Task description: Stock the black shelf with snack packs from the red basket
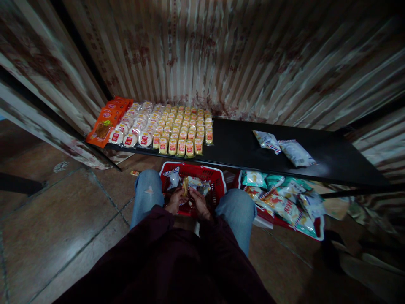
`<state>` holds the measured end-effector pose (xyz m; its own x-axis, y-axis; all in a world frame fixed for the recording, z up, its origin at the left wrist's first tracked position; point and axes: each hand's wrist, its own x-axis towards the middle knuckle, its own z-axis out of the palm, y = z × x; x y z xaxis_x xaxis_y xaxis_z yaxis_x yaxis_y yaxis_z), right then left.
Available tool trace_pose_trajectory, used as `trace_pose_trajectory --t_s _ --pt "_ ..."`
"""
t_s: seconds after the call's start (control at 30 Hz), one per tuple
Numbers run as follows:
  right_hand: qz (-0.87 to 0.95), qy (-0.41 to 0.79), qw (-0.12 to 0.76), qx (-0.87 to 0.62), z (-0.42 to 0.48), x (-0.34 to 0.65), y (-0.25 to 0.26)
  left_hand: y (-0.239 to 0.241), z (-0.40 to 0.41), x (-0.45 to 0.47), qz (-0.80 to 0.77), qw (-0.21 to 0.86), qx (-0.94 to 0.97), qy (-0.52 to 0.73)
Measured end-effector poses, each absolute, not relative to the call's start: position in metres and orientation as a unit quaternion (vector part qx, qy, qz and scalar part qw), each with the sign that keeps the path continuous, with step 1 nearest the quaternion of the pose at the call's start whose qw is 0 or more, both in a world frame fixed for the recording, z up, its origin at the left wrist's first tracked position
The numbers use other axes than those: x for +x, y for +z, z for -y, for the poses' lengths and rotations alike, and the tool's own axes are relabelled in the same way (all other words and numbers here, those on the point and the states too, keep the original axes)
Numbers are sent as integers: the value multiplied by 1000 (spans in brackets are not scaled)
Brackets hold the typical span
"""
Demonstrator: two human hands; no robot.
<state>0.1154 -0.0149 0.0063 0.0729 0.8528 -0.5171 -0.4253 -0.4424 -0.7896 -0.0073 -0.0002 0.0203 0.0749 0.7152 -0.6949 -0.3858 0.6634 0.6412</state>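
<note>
Over a red basket (218,172) between my knees, my two hands meet around a small yellowish wrapped snack cake (185,185). My left hand (174,202) is closed on its left side. The fingers of my right hand (200,204) close in on its right side; the fingertips are dim and small. Inside the basket, below and behind the hands, lie white and blue striped snack packets (173,179). Above it, rows of small wrapped yellow cakes (181,147) stand on a black shelf (234,139), beside round white wrapped cakes (130,139).
Orange packets (106,120) lie at the shelf's left end, and two white packets (295,153) toward its right. A second red basket (321,228), full of snack bags (281,202), stands at my right. Pleated curtain (190,55) hangs behind. A small packet (134,173) lies on the tiled floor.
</note>
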Motion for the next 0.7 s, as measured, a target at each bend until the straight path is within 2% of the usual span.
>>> trace_pose_trajectory --t_s 0.4,0.7 --pt "200 673 489 -517 17 111 8 23 10 -4 -558 668 264 415" --pt "282 606 482 -567 17 114 -7 24 9 -5 -543 693 261 396"
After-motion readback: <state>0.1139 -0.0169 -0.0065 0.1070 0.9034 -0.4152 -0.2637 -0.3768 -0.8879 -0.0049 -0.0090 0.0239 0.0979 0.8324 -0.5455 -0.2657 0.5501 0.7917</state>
